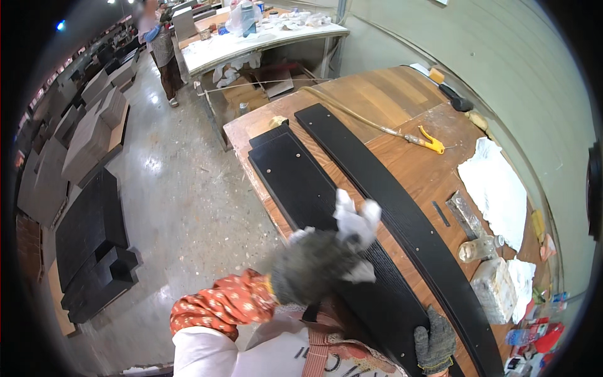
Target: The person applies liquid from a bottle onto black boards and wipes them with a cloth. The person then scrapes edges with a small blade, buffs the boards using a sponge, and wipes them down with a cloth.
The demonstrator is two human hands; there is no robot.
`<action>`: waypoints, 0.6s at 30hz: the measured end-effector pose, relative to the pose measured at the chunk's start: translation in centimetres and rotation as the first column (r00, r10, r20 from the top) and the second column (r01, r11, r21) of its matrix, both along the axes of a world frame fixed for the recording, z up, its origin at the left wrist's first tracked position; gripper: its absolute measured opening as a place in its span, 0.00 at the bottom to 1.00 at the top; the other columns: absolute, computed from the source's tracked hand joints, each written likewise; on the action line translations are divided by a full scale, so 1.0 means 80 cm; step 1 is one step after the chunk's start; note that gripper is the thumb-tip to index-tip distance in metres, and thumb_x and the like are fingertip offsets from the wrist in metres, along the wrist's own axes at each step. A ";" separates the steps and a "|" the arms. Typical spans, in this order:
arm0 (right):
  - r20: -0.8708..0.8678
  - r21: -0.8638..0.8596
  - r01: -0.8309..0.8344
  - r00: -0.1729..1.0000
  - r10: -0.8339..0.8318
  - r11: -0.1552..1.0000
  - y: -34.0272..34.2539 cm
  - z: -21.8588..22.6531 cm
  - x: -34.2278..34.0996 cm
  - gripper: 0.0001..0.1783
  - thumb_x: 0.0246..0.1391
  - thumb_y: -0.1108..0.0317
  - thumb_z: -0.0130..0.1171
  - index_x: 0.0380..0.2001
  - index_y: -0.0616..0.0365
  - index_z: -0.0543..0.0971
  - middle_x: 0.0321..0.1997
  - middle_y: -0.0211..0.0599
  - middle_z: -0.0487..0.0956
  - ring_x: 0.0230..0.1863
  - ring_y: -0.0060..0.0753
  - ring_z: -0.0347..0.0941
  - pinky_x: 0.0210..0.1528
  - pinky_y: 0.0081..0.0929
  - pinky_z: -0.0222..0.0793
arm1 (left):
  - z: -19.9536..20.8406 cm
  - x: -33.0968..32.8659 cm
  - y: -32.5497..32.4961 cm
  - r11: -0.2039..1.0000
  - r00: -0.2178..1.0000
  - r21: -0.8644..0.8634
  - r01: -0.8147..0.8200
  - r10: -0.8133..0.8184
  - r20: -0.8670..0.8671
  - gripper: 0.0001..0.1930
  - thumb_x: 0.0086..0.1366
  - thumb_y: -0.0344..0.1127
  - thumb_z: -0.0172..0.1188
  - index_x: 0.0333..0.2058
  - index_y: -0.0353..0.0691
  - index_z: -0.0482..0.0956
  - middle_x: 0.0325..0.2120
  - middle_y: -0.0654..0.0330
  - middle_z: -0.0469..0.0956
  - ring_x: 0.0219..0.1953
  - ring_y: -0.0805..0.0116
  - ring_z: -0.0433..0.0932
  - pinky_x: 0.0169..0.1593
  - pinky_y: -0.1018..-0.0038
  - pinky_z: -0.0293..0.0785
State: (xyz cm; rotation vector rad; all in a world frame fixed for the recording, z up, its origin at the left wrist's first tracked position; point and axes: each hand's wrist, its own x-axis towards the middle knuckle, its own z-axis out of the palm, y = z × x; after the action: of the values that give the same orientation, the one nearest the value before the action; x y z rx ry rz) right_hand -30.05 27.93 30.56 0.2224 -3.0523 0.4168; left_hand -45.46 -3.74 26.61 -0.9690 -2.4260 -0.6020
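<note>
My left hand [312,264], in a dark grey knit glove and blurred by motion, is closed on a crumpled white cloth [357,220]. The cloth lies against the top of a black board [298,182] with a few small holes or fittings in its face. Lower right, my right hand [434,344], in a similar glove, grips that board's right edge; its fingers are partly hidden. Alongside to the right runs a second long black board [402,217]. My left forearm wears a red patterned sleeve [226,303].
Both boards lie on a wooden bench [402,100]. It also holds a yellow air gun [431,141] with a hose, white sheeting [494,188], a glass jar [478,249] and a wrapped block [492,290]. Stacked panels [94,141] stand left; a person [164,56] stands farther back beside a white-topped table [264,39].
</note>
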 end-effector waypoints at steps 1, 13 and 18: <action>0.005 0.008 -0.001 1.000 0.001 1.000 -0.003 -0.005 0.003 0.28 0.54 0.63 0.59 0.56 0.65 0.69 0.52 0.56 0.74 0.50 0.57 0.72 0.52 0.47 0.67 | -0.011 -0.003 -0.005 1.000 1.000 0.008 -0.001 0.001 0.005 0.18 0.61 0.46 0.56 0.44 0.41 0.76 0.28 0.58 0.78 0.29 0.64 0.80 0.35 0.64 0.76; -0.162 0.057 0.037 0.986 -0.027 0.998 0.006 -0.029 0.006 0.29 0.54 0.53 0.56 0.52 0.65 0.74 0.39 0.51 0.78 0.38 0.50 0.74 0.43 0.43 0.69 | -0.017 -0.044 -0.063 0.823 0.833 0.124 -0.554 0.549 0.070 0.19 0.56 0.39 0.62 0.47 0.43 0.76 0.37 0.53 0.78 0.37 0.53 0.76 0.44 0.60 0.69; -0.146 0.063 0.029 0.989 -0.019 0.998 0.004 -0.028 0.006 0.30 0.54 0.53 0.57 0.54 0.63 0.73 0.41 0.49 0.78 0.40 0.51 0.74 0.45 0.45 0.68 | -0.068 0.119 0.044 0.961 0.984 0.213 -0.175 0.175 0.020 0.23 0.53 0.39 0.65 0.49 0.45 0.76 0.51 0.66 0.75 0.50 0.70 0.75 0.51 0.67 0.71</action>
State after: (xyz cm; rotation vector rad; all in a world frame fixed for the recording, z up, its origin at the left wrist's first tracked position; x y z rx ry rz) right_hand -29.56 28.27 28.36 0.2092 -2.9245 0.2863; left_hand -35.95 -0.21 21.14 -0.6586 -2.3568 -0.7796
